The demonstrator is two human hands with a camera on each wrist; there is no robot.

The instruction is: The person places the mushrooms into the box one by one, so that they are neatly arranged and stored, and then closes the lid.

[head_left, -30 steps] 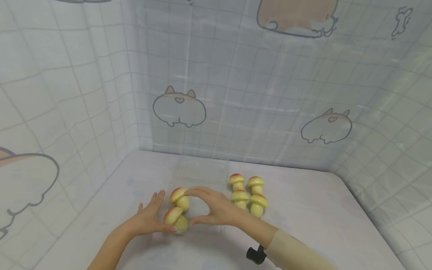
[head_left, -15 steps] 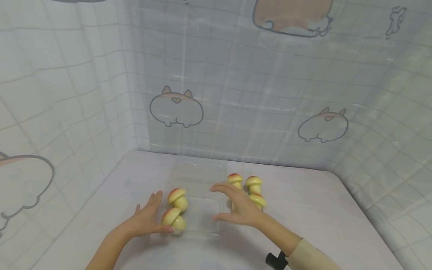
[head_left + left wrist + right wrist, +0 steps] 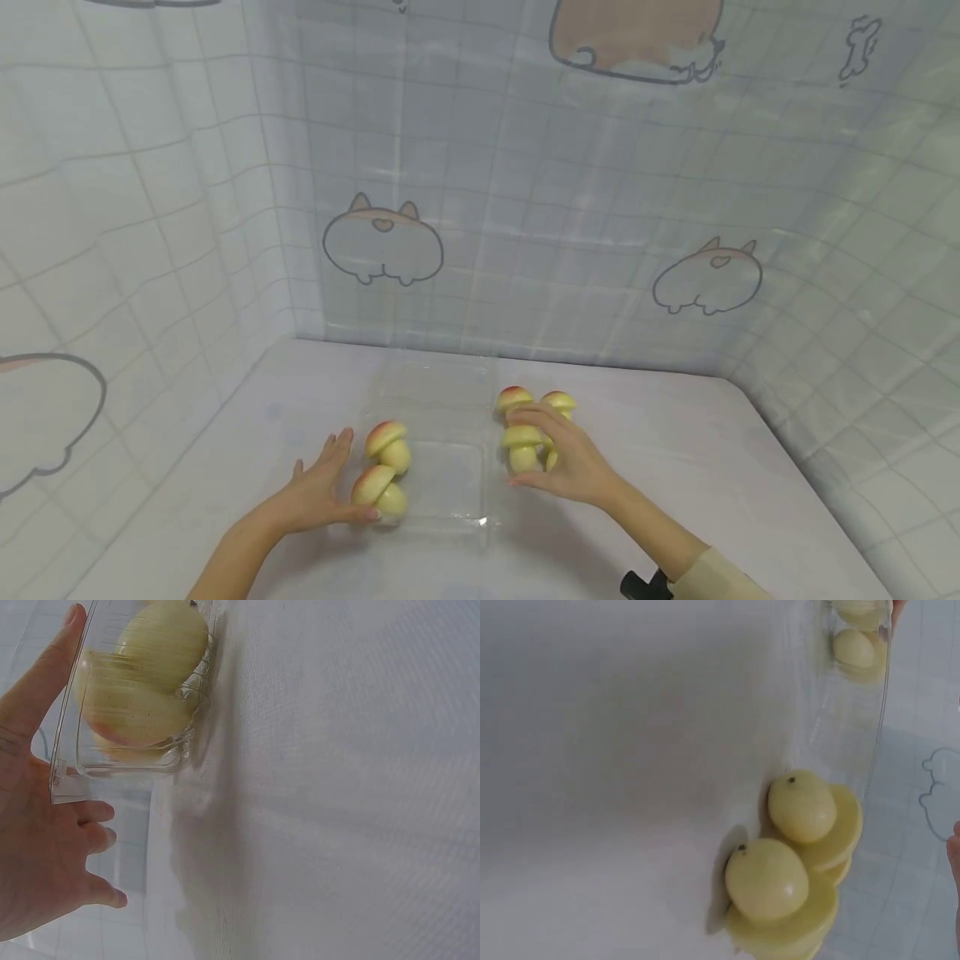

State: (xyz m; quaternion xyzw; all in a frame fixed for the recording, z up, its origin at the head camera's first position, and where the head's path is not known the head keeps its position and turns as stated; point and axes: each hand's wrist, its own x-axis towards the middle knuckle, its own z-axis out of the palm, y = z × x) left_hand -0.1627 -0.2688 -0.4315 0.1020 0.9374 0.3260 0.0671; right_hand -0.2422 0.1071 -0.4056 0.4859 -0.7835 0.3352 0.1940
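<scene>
A clear plastic box (image 3: 482, 483) lies in the middle of the head view, its flat clear lid (image 3: 435, 385) spread out behind. Two toy mushrooms (image 3: 393, 457), yellow with reddish caps, sit in its left part. My left hand (image 3: 309, 498) rests along the box's left side with fingers straight; in the left wrist view the thumb (image 3: 56, 667) lies along the rim. To the right of the box, my right hand (image 3: 576, 460) reaches round the near left mushroom (image 3: 522, 454) of a loose group, fingers and thumb spread on either side. That hand partly hides the mushroom behind it.
Two more mushrooms, a left one (image 3: 514, 398) and a right one (image 3: 558, 402), stand farther back in the loose group. White grid-patterned curtains (image 3: 495, 208) enclose the table (image 3: 675, 467) at the back and sides. A black device (image 3: 645, 585) is worn at the right sleeve.
My right hand has moved right, away from the two mushrooms in the box, over to the loose group. My left hand has stayed at the box's left side.
</scene>
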